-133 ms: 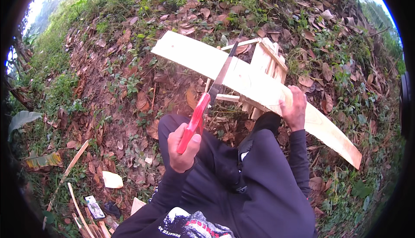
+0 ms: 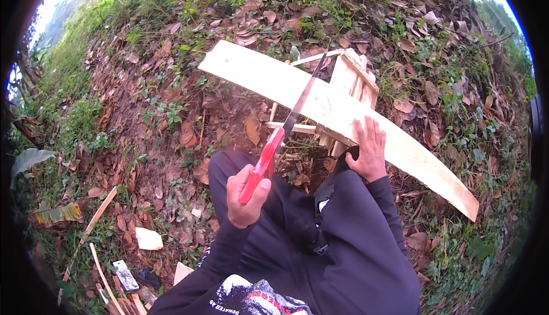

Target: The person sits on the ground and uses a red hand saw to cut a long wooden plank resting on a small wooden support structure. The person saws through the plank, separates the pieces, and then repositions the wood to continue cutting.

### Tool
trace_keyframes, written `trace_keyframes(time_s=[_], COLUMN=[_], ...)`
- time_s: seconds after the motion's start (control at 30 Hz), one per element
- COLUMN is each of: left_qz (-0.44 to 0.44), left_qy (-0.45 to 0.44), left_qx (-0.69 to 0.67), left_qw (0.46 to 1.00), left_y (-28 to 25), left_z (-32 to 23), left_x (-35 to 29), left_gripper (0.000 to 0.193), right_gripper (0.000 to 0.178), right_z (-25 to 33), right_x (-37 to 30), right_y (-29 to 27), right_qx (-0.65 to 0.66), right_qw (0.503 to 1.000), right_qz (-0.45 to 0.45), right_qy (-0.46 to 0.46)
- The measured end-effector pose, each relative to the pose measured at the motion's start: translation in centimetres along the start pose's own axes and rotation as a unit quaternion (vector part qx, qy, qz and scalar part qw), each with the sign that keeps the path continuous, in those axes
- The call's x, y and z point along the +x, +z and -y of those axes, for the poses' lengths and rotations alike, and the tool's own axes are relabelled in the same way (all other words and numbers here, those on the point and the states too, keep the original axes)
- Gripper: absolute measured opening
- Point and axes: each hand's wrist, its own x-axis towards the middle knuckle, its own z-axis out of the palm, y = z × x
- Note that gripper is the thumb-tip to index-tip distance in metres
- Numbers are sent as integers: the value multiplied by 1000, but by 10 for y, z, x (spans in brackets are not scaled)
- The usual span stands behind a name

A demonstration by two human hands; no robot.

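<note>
Sawing cleanly calls for long, even strokes: the left hand (image 2: 246,196) grips the red-handled handsaw (image 2: 284,133), its blade across the long pale wooden plank (image 2: 343,117) on a small wooden stand (image 2: 355,74), while the right hand (image 2: 368,150) presses flat, fingers spread, steadying it.

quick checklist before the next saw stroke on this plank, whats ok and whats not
1. Left hand closed round the red saw handle: ok.
2. Saw blade lying across the pale plank: ok.
3. Right hand flat on the plank, off to the side of the blade: ok.
4. Plank resting on the small wooden frame: ok, though its long right end overhangs unsupported.
5. Frame steady on the leaf-covered slope: cannot tell.
6. Blade following a marked line: cannot tell, no mark shows.
</note>
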Motion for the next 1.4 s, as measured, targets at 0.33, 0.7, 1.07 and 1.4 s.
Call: trace_keyframes(time_s=[0.33,0.7,1.07,1.4], left_qz=[10,152,47,43], left_qy=[10,-153,-184,-163], left_qx=[-57,-20,-39,-19], left_qw=[998,976,981,985], left_y=[-4,-14,-7,3], left_z=[28,17,20,22], left_x=[0,-2,6,8], left_gripper=[31,22,36,40], right_gripper=[75,84,82,72], right_z=[21,26,42,23], right_x=[34,29,38,36], right_y=[34,35,19,46], right_qx=[-22,-36,-31,-85], right_qw=[997,997,996,995], right_qz=[-66,-67,-10,-54], right_qy=[14,4,77,13])
